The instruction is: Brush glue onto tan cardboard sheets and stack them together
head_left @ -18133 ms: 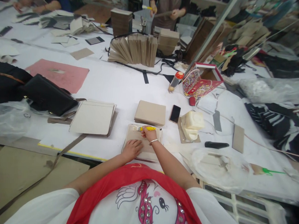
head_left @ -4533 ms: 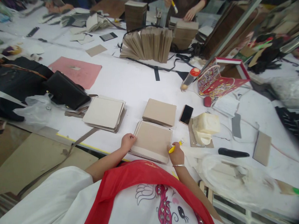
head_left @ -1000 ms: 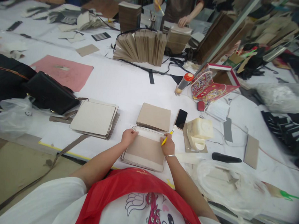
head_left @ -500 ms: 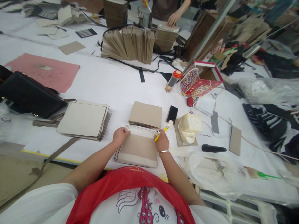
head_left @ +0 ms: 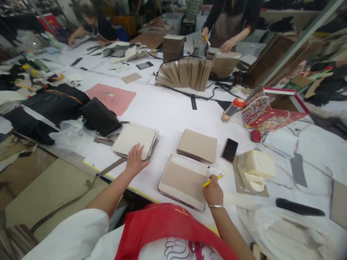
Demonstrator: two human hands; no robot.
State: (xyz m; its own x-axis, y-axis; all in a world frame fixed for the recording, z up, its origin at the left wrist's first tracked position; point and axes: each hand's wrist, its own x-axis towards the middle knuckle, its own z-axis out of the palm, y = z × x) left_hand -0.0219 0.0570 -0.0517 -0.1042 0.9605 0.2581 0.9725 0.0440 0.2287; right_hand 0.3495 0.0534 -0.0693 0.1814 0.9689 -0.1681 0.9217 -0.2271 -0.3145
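Observation:
My left hand (head_left: 135, 161) reaches out to the left, fingers spread flat on the near corner of a stack of pale grey boards (head_left: 135, 140). My right hand (head_left: 213, 190) is closed round a small yellow-handled brush (head_left: 213, 180), held at the right edge of a brown board with pale strips (head_left: 184, 180) that lies on a small pile right in front of me. Just beyond it sits a second stack of brown boards (head_left: 197, 145).
A black phone (head_left: 229, 150) and a cream block on a brown card (head_left: 256, 169) lie to the right, with a black tool (head_left: 299, 207) and clear plastic (head_left: 289, 232) nearer. Black bags (head_left: 63, 111) sit left. Other people work at the far side by upright brown boards (head_left: 187, 72).
My left hand has left the board in front of me and moved left onto the grey stack. My right hand with the brush has drawn back to the board's right edge.

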